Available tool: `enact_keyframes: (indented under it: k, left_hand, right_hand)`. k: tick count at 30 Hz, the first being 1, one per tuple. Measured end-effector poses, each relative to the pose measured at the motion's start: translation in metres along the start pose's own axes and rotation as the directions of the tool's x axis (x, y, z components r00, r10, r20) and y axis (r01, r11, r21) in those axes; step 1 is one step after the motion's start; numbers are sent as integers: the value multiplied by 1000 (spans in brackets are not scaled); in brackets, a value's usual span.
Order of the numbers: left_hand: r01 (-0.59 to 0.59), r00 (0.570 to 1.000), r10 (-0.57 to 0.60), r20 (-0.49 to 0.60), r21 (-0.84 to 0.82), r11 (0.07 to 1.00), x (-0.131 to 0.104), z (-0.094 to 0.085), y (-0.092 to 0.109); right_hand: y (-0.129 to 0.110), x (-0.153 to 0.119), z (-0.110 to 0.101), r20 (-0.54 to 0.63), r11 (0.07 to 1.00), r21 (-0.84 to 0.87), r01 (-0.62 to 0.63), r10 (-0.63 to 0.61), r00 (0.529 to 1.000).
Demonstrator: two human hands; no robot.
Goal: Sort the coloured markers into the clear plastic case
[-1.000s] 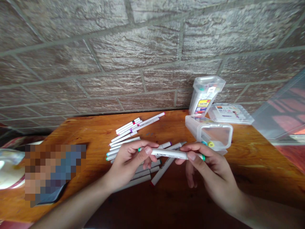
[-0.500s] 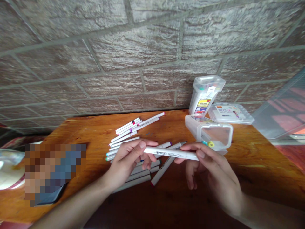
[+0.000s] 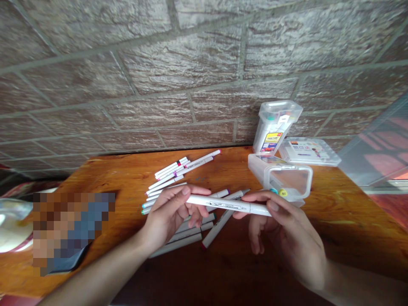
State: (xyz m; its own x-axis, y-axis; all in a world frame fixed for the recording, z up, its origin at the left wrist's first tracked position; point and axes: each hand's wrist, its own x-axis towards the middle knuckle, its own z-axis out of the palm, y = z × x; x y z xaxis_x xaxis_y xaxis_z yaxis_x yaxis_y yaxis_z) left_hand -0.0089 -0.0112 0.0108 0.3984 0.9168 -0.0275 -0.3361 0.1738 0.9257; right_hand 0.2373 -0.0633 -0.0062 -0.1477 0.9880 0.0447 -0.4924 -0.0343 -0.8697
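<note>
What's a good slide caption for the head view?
Left hand and right hand hold a white marker over a table.

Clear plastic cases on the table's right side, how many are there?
3: an upright case by the wall, an open case lying in front, and a flat case at right.

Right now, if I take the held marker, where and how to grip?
Mid-barrel on the held marker, I'd say, pinched across from above: it's a straight, roughly level rod, the left hand on one end, the right hand on the other, with loose markers apparently below.
</note>
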Motion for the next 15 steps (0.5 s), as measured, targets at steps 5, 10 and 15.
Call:
enact_keyframes:
  k: [5,10,15]
  left_hand:
    - [5,1000,-5,-1,-50,999,2,2,1]
    - [16,1000,-16,3,-92,996,2,3,1]
    - [21,1000,-22,-11,-94,995,2,3,2]
  right_hand:
    - [-1,0,0,-2,1000,2,-9,9,1000]
    - [-3,1,2,6,1000,6,7,-7,1000]
    - [-2,1,3,2,1000,-3,23,-23,1000]
